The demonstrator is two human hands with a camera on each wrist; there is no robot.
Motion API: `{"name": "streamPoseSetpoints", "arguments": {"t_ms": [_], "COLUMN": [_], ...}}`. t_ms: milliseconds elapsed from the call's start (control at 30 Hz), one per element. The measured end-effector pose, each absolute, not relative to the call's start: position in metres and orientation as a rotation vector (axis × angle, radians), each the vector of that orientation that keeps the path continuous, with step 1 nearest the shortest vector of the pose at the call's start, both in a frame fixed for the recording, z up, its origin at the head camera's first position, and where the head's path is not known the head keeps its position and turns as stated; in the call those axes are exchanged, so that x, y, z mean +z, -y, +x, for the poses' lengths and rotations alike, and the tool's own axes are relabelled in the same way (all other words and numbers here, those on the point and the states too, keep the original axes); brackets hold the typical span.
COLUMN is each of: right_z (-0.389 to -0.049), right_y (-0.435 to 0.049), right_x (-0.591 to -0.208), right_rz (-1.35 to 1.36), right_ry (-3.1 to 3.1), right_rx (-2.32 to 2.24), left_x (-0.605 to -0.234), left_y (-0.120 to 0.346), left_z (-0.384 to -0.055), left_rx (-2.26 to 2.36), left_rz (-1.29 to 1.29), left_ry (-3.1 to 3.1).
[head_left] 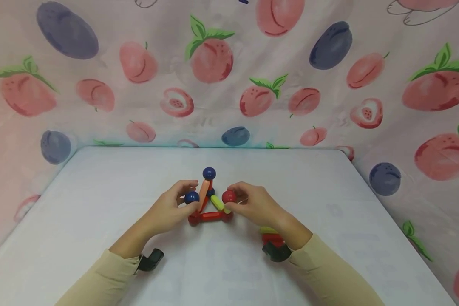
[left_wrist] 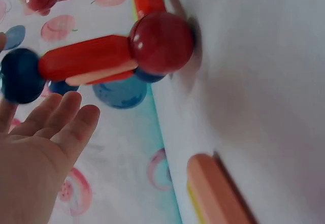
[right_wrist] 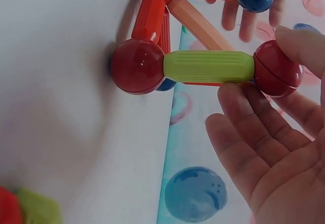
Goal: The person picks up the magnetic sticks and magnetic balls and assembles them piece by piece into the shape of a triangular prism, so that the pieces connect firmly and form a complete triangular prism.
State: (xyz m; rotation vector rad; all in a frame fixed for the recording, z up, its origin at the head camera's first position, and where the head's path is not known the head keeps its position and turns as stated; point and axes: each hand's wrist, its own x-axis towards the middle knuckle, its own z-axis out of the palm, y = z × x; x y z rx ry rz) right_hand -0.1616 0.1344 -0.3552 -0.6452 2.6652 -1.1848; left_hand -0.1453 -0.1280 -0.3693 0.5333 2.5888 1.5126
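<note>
While our left hand (head_left: 171,209) pinches the near blue ball (head_left: 191,197) and our right hand (head_left: 255,205) pinches the upper red ball (head_left: 228,196), the rod-and-ball frame (head_left: 217,203) stands between them on the table (head_left: 99,191), its near red rod (head_left: 211,216) running left to right. We see the far blue ball (head_left: 209,173) beyond both hands (slightly nearer our left), the peach rod (head_left: 204,192) slanting toward it.

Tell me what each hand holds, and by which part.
The toy frame: the left hand pinches a blue ball topping a red stick; the right hand pinches a red ball topping a green stick.
</note>
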Motion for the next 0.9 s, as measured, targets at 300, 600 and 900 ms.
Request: {"name": "streamPoseSetpoints", "arguments": {"t_ms": [300,600,900], "right_z": [-0.163,-0.161,-0.16], "right_y": [-0.135,-0.136,-0.136], "right_x": [-0.355,-0.355,-0.353], "right_rz": [-0.659,-0.64,-0.6], "right_ry": [-2.647,-2.651,-2.65], "right_rx": [-1.183,-1.18,-1.169], "left_x": [-0.362,-0.372,-0.386], "left_y": [0.163,0.187,0.184], "left_z": [-0.137,-0.131,-0.13], "left_rx": [1.324,1.011,0.982], "left_rz": [0.467,0.243,0.207], "left_ry": [-2.786,-2.85,-2.792]}}
